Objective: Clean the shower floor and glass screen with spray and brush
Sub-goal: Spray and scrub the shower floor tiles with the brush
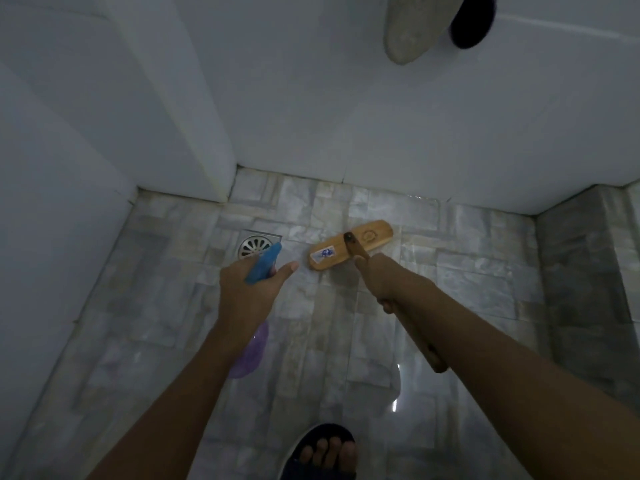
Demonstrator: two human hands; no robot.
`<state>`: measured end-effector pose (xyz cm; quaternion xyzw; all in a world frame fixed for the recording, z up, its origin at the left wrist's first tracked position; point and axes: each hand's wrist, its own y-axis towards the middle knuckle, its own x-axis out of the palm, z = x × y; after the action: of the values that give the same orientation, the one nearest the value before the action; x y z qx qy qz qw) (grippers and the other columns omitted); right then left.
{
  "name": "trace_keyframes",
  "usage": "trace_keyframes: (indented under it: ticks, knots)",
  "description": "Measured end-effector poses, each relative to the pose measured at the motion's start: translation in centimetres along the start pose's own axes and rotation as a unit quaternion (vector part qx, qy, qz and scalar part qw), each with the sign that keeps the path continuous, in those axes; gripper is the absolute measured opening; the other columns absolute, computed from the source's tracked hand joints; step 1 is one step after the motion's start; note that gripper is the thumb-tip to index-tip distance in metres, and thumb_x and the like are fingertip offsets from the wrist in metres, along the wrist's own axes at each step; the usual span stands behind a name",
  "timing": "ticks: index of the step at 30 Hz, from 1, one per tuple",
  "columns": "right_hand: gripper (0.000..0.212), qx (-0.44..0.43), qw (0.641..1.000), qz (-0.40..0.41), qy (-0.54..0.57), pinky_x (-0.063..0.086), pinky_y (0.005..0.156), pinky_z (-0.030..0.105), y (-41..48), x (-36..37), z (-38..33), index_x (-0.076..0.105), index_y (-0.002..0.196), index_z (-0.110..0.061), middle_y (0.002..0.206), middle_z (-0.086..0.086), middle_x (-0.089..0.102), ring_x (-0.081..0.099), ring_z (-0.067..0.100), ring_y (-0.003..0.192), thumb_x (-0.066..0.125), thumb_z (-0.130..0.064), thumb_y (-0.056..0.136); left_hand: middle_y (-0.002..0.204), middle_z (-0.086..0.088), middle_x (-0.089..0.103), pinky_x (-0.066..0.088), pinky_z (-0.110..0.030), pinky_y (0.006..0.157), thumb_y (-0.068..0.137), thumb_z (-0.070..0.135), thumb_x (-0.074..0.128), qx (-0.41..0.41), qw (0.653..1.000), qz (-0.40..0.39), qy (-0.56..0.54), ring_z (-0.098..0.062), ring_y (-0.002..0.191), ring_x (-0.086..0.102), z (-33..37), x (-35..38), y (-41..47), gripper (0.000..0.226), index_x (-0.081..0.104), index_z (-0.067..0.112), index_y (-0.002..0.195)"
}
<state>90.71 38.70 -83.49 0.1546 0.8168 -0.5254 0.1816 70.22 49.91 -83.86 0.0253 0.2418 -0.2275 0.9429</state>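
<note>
Scrubbing set to begin beside the drain in a dim shower stall

Gripping a blue-headed, translucent purple plastic spray bottle (264, 265), the person's left hand (249, 289) curls round its neck with the thumb stretched out and the nozzle over the round steel floor drain (256, 244). How much liquid the bottle carries cannot be made out. Just right of the drain, a pale wooden long-handled brush (346, 249) sits with its head flat on the grey marble-tile shower floor (450, 271). The right hand (381, 285) is closed round the shaft, close to the head. The bottle looks light and is probably slick when wet, so it is best held at the neck. The brush appears stiff, and a low hold on the shaft should give firm pressure. No glass screen is in view.
</note>
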Motion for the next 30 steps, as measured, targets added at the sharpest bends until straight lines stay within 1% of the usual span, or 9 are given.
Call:
trace_keyframes:
  ticks: [6, 9, 12, 16, 19, 23, 27, 29, 30]
  knots:
    - [0.064, 0.022, 0.994, 0.004, -0.111, 0.047, 0.048, 0.027, -0.8, -2.5, 4.0, 0.043, 0.137, -0.010, 0.093, 0.009, 0.057, 0.056, 0.021, 0.064, 0.030, -0.063, 0.101, 0.058, -0.007, 0.063, 0.054, -0.034, 0.058, 0.072, 0.040, 0.087, -0.005, 1.000, 0.007, -0.016, -0.026, 0.056, 0.061, 0.6, -1.7, 1.4, 0.043, 0.061, 0.006, 0.065]
    - [0.076, 0.019, 0.989, 0.006, -0.149, 0.053, 0.054, 0.030, -0.3, -4.4, 3.2, 0.038, 0.145, -0.009, 0.099, 0.009, 0.059, 0.061, 0.024, 0.069, 0.027, -0.069, 0.099, 0.060, -0.006, 0.063, 0.051, -0.022, 0.054, 0.071, 0.043, 0.083, 0.001, 1.000, 0.022, -0.014, -0.012, 0.052, 0.057, 0.6, -3.3, 2.0, 0.043, 0.063, 0.005, 0.068]
    - [0.082, -0.036, 0.981, -0.009, -0.189, 0.057, 0.062, 0.034, 1.8, -4.2, -1.5, 0.033, 0.152, -0.010, 0.132, 0.017, 0.057, 0.067, 0.033, 0.089, 0.024, -0.071, 0.098, 0.061, -0.007, 0.062, 0.050, -0.024, 0.055, 0.074, 0.034, 0.085, 0.015, 0.999, 0.044, -0.005, -0.015, 0.053, 0.057, 0.6, -4.6, 2.2, 0.034, 0.064, 0.008, 0.070]
    - [0.061, -0.167, 0.952, -0.035, -0.254, 0.040, 0.044, 0.023, 4.7, -0.6, -12.1, 0.048, 0.125, -0.008, 0.077, 0.008, 0.053, 0.053, 0.022, 0.050, 0.023, -0.060, 0.104, 0.061, -0.008, 0.061, 0.053, -0.030, 0.056, 0.076, 0.026, 0.085, 0.056, 0.997, 0.048, 0.016, -0.022, 0.055, 0.058, 0.4, -5.6, 2.6, 0.029, 0.064, 0.006, 0.072]
    - [0.046, -0.207, 0.941, -0.055, -0.263, 0.039, 0.047, 0.025, 5.5, 1.5, -16.8, 0.042, 0.109, -0.012, 0.070, 0.004, 0.045, 0.048, 0.021, 0.051, 0.024, -0.054, 0.107, 0.060, -0.009, 0.059, 0.053, -0.037, 0.055, 0.078, 0.025, 0.084, 0.069, 0.995, 0.063, 0.020, -0.024, 0.053, 0.057, 0.3, -5.8, 3.3, 0.030, 0.063, 0.005, 0.069]
    - [0.071, -0.182, 0.937, -0.065, -0.291, 0.052, 0.051, 0.032, 6.5, -0.8, -12.7, 0.051, 0.104, -0.006, 0.074, 0.015, 0.061, 0.058, 0.026, 0.049, 0.026, -0.072, 0.097, 0.060, -0.009, 0.060, 0.054, -0.038, 0.056, 0.078, 0.026, 0.085, 0.067, 0.996, 0.059, -0.002, -0.025, 0.055, 0.059, 0.3, -5.4, 3.5, 0.030, 0.064, 0.006, 0.071]
    - [0.094, -0.098, 0.951, -0.037, -0.290, 0.062, 0.064, 0.046, 10.0, -8.3, -3.1, 0.059, 0.104, -0.009, 0.089, 0.019, 0.071, 0.069, 0.029, 0.056, 0.024, -0.092, 0.080, 0.062, -0.011, 0.063, 0.057, -0.044, 0.061, 0.077, 0.024, 0.085, 0.039, 0.997, 0.056, -0.028, -0.029, 0.058, 0.062, 0.6, -4.7, 3.4, 0.029, 0.065, 0.005, 0.071]
    - [0.107, -0.065, 0.939, -0.023, -0.336, 0.061, 0.068, 0.053, 10.6, -10.9, -0.9, 0.060, 0.086, -0.007, 0.073, 0.017, 0.068, 0.066, 0.039, 0.059, 0.020, -0.104, 0.062, 0.060, -0.012, 0.061, 0.056, -0.048, 0.059, 0.077, 0.019, 0.085, 0.048, 0.998, 0.046, -0.024, -0.032, 0.057, 0.060, 0.6, -4.4, 3.5, 0.029, 0.063, 0.003, 0.068]
    - [0.108, -0.067, 0.935, -0.034, -0.346, 0.059, 0.060, 0.047, 9.8, -11.1, -1.5, 0.059, 0.080, -0.006, 0.062, 0.015, 0.061, 0.062, 0.036, 0.052, 0.020, -0.105, 0.060, 0.059, -0.012, 0.060, 0.055, -0.049, 0.058, 0.077, 0.018, 0.085, 0.053, 0.998, 0.038, -0.019, -0.032, 0.055, 0.059, 0.6, -4.2, 3.4, 0.029, 0.063, 0.002, 0.067]
